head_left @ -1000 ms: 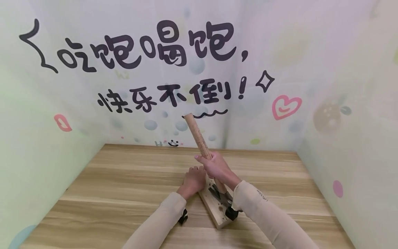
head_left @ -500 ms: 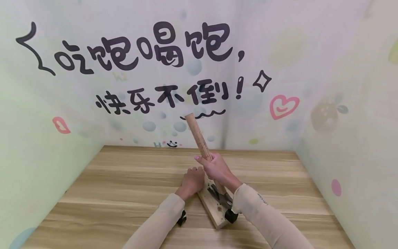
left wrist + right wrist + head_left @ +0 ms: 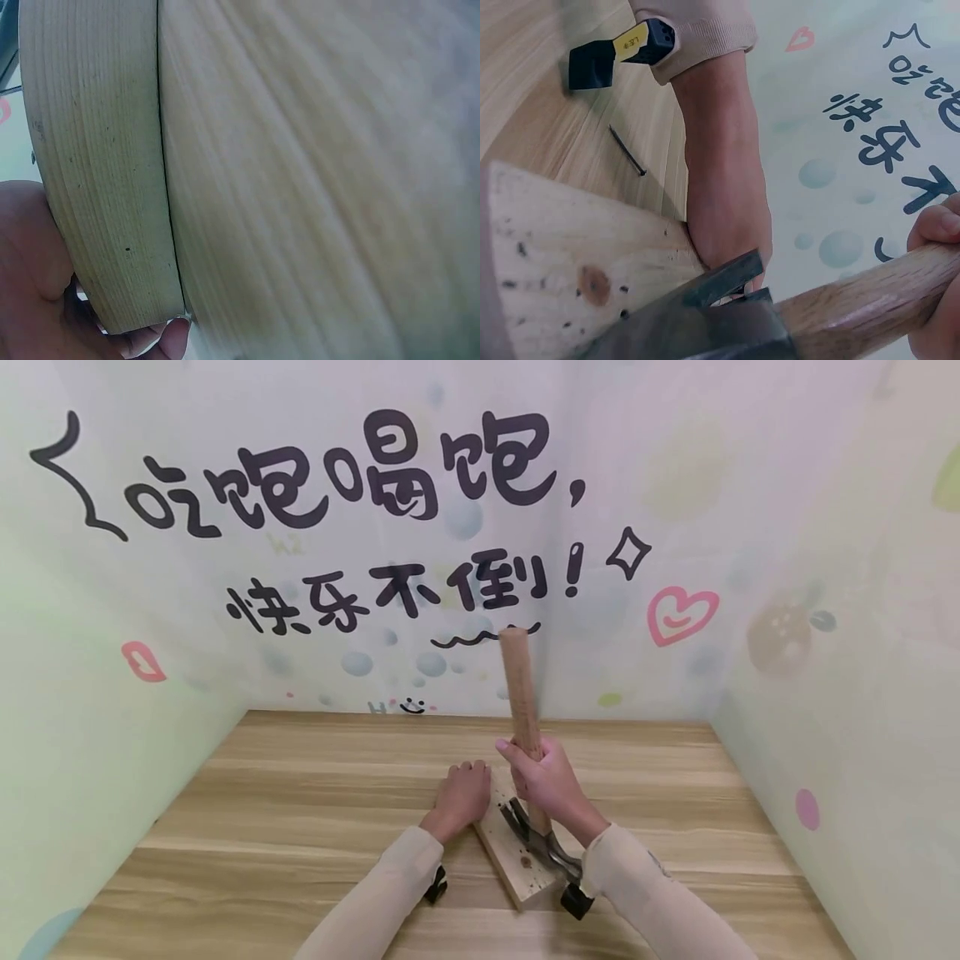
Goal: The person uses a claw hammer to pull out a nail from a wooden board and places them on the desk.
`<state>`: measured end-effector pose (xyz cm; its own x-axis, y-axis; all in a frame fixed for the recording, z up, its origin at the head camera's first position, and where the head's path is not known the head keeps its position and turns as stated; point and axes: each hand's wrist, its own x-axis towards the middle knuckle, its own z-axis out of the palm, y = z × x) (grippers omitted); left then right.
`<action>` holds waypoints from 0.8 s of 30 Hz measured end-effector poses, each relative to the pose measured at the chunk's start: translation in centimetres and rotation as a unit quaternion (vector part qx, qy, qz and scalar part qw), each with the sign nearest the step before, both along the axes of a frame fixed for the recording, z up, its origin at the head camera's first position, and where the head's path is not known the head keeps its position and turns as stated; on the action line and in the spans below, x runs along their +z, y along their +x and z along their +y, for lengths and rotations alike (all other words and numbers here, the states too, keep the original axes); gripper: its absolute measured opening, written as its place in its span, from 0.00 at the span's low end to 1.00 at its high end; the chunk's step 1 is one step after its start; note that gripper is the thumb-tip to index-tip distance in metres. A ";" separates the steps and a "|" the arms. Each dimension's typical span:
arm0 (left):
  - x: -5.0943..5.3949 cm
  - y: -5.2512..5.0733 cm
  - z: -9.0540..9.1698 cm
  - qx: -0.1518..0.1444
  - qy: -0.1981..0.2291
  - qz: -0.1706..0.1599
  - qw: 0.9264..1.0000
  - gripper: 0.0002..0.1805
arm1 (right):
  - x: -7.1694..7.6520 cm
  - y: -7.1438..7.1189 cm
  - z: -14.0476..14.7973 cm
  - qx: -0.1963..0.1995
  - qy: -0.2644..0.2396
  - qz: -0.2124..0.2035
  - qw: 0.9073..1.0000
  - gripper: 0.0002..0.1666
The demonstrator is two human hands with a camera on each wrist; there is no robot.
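Observation:
A pale wooden block (image 3: pixel 517 860) lies on the table, its top marked with small dark holes and a brown knot. My left hand (image 3: pixel 463 793) grips its far end; in the left wrist view the fingers of that hand (image 3: pixel 34 285) curl around the end of the block (image 3: pixel 105 165). With my right hand (image 3: pixel 551 781) I grip the wooden handle of a claw hammer (image 3: pixel 521 693), which stands nearly upright. The dark hammer head (image 3: pixel 551 852) is over the block, claw toward its far side. Whether the claw holds a nail cannot be told.
In the right wrist view a loose nail (image 3: pixel 628 151) lies on the wood-grain table (image 3: pixel 585 142), beside the block. A black wrist device (image 3: pixel 437 885) shows at the left sleeve. Behind the table stands a printed backdrop (image 3: pixel 390 552) with large black writing, and more walls flank both sides.
My right hand and the hammer handle have swung to the right, bringing the handle closer to upright. The left hand still grips the block.

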<state>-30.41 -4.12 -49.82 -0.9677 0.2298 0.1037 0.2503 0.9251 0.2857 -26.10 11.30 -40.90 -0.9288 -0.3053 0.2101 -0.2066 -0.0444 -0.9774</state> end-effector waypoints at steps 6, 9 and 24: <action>-0.1 -0.1 -0.1 0.021 0.028 -0.008 0.999 0.22 | 0.0 1.1 0.9 0.010 -0.028 0.043 0.999 0.19; -0.3 -0.1 -0.1 0.024 0.028 -0.001 0.999 0.21 | 0.0 1.5 0.9 0.010 -0.007 0.063 0.998 0.20; -0.1 0.0 0.1 0.032 0.026 -0.007 0.999 0.21 | -0.1 2.0 1.1 0.022 -0.019 0.075 0.997 0.20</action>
